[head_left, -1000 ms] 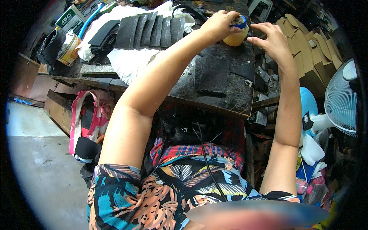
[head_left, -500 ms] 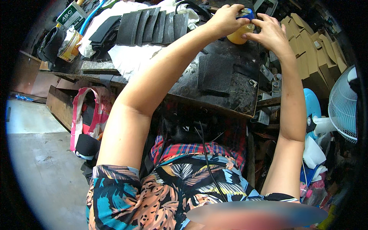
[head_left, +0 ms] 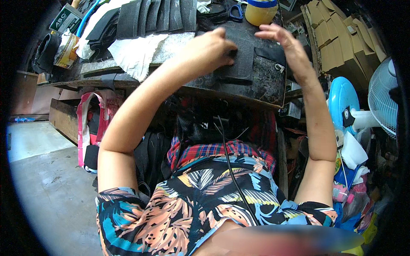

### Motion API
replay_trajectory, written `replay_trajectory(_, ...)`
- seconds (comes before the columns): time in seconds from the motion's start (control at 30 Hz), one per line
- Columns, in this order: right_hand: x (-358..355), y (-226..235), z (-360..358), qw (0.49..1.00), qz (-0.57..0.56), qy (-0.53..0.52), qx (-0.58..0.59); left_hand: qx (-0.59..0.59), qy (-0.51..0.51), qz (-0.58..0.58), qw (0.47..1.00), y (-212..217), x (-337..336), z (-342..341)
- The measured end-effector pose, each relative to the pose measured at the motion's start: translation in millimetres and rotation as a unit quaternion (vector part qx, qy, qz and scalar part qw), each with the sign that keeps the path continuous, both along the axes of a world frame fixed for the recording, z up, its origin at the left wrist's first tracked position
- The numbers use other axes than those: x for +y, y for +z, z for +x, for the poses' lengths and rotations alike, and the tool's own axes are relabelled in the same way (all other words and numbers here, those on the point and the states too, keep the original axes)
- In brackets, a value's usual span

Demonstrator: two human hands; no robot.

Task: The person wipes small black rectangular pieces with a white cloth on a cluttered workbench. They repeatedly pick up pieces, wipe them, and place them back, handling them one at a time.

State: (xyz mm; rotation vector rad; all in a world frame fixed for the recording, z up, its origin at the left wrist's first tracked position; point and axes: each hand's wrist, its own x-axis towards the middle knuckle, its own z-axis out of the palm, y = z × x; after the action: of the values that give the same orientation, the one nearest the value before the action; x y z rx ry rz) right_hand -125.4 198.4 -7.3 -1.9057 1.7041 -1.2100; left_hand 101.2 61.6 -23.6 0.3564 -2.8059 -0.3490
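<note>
My left hand (head_left: pixel 215 51) is curled over the near part of the bench, above a flat black square piece (head_left: pixel 241 59). Something small and dark shows at its fingertips, too blurred to name. My right hand (head_left: pixel 291 52) is raised with its fingers stretched out and nothing in them, just on the near side of a yellow jar (head_left: pixel 260 14). A blue band rings the jar's top, which the picture's upper edge cuts off. Blue-handled scissors (head_left: pixel 236 13) lie to the left of the jar. Several black strips (head_left: pixel 156 17) overlap in a row farther left.
White cloth (head_left: pixel 136 51) lies on the dark workbench (head_left: pixel 269 91), whose front edge runs before me. A white tub (head_left: pixel 67 51) stands at its left end. Cardboard pieces (head_left: pixel 341 47) are stacked at the right, behind a blue-and-white fan (head_left: pixel 384 98). A pink bag (head_left: pixel 83 123) hangs below left.
Both hands have come off the jar. The left moved nearer and leftward over the black square; the right moved a little nearer with fingers spread. The whole view has shifted.
</note>
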Motion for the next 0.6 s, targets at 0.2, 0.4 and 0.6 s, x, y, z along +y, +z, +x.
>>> replay_trajectory(0.2,-0.3,-36.2,11.8,0.996,-0.005,-0.038,-0.08,0.077,0.063,0.105,0.99,-14.0,4.7,12.9)
replay_trajectory(0.4,-3.0,-39.2,18.0,0.993,-0.032,-0.059,-0.094,0.168,0.025,0.25,0.953,-22.8,-2.3,14.9)
replay_trajectory(0.6,0.2,-47.4,29.3,0.98,-0.078,-0.113,0.141,0.158,0.092,0.199,0.963,-13.1,1.2,32.5)
